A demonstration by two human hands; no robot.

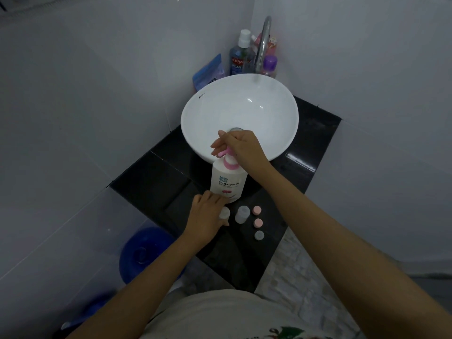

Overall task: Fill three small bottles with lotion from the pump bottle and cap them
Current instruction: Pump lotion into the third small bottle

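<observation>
1. Black glossy counter (156, 177) fills a corner between pale walls and carries a round white sink (239, 113) with a curved metal tap (263, 45) behind it.
2. White pump bottle (227, 182) with a pink pump head stands at the near edge of the sink, its label facing the viewer.
3. Right hand (241, 145) sits on top of the pump; its fingers (219, 144) are curled around the pink pump head.
4. Left hand (208, 216) rests low on the counter at the foot of the pump bottle. Its fingers are bent around a small white bottle (224, 212), which is mostly hidden behind the hand, so the grip itself is hard to make out.
5. A second small bottle (242, 214), translucent and uncapped, stands just to the right of the first.
6. Three small round caps lie in a line to the right of that bottle: a pink cap (257, 210) farthest from the viewer, another pink cap (258, 223) in the middle, and a pale grey cap (259, 235) nearest.
7. Behind the sink stand a blue mouthwash bottle (238, 57), a purple-topped bottle (269, 66) and a blue pouch (208, 72).
8. A blue tub (144, 253) sits on the floor to the left, below the counter.
</observation>
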